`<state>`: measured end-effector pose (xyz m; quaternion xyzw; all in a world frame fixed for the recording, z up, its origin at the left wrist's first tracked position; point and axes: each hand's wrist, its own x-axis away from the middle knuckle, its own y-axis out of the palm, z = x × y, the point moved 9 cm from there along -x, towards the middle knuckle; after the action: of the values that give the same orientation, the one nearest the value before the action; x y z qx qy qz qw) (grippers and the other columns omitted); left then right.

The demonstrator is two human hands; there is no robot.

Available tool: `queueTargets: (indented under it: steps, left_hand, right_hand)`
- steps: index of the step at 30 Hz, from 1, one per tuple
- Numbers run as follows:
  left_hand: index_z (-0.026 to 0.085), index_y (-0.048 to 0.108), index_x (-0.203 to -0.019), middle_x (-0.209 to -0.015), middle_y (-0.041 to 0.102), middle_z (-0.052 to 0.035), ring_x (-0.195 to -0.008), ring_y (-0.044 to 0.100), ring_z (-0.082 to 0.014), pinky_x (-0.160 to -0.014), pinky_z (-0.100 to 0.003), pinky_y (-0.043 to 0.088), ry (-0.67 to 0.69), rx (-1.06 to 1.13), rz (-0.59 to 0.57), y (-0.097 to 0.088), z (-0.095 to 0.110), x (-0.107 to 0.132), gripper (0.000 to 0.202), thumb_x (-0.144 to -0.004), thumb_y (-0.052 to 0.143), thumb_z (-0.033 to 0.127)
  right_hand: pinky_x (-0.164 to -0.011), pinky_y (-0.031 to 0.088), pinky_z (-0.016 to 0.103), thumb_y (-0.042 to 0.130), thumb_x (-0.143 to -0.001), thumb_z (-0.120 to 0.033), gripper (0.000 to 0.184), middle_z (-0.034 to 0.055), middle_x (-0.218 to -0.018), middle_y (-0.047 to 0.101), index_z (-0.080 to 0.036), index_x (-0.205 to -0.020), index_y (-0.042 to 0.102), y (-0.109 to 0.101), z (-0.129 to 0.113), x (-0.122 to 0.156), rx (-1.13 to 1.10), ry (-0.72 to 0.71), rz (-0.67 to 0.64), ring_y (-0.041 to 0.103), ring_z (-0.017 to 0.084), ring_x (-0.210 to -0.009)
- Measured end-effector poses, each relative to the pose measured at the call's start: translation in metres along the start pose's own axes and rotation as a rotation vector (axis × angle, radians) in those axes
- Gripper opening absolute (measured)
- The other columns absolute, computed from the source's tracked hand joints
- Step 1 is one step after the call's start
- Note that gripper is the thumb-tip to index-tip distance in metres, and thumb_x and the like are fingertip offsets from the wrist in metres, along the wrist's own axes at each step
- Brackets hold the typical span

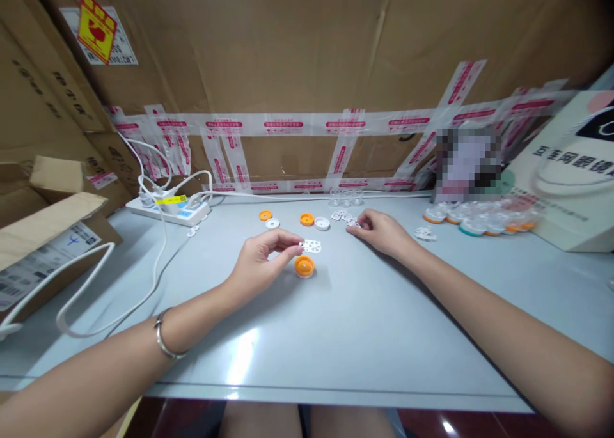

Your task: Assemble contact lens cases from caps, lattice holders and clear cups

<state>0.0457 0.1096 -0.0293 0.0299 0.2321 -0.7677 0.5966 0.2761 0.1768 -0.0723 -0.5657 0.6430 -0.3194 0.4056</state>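
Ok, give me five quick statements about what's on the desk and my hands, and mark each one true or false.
1. The left hand holds a white piece. True.
2. The bracelet is on the right arm. False: the bracelet is on the left arm.
3. An orange cap lies nearer the left hand than the right hand. True.
4. The power strip is on the desk's right side. False: the power strip is on the left side of the desk.
5. The right hand is in the lap. False: its fingertips are at the small white parts.
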Motion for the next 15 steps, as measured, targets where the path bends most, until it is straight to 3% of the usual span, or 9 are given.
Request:
queueTargets:
  steps: [9, 12, 15]
  left_hand:
    - [0.015, 0.066, -0.083, -0.084, 0.07, -0.0039, -0.079, 0.066, -0.0145, -0.076, -0.025, 0.052, -0.047, 0.028, -0.019, 0.0, -0.003, 0.001, 0.013, -0.075, 0.064, 0.026]
    - [0.015, 0.065, -0.084, -0.085, 0.07, -0.0044, -0.079, 0.066, -0.0148, -0.076, -0.026, 0.051, -0.071, 0.044, -0.021, 0.001, -0.005, 0.001, 0.014, -0.075, 0.064, 0.026]
    - [0.015, 0.066, -0.084, -0.085, 0.07, -0.0043, -0.079, 0.066, -0.0148, -0.076, -0.026, 0.051, -0.072, 0.046, -0.025, 0.002, -0.006, 0.002, 0.014, -0.076, 0.064, 0.027]
  right_hand:
    - [-0.06, 0.039, 0.028, 0.059, -0.072, -0.032, 0.013, 0.0024, -0.068, 0.062, -0.02, -0.069, 0.06, -0.012, 0.0, 0.008, -0.088, 0.041, -0.083, 0.056, 0.017, -0.066]
    - [-0.063, 0.041, 0.03, 0.059, -0.071, -0.031, 0.012, 0.0026, -0.069, 0.061, -0.019, -0.07, 0.057, -0.012, -0.009, 0.013, -0.309, 0.056, -0.078, 0.057, 0.017, -0.066]
    - [-0.066, 0.044, 0.03, 0.059, -0.069, -0.028, 0.017, -0.0001, -0.069, 0.059, -0.02, -0.084, 0.056, -0.006, -0.032, 0.021, -0.649, -0.023, -0.129, 0.057, 0.015, -0.064]
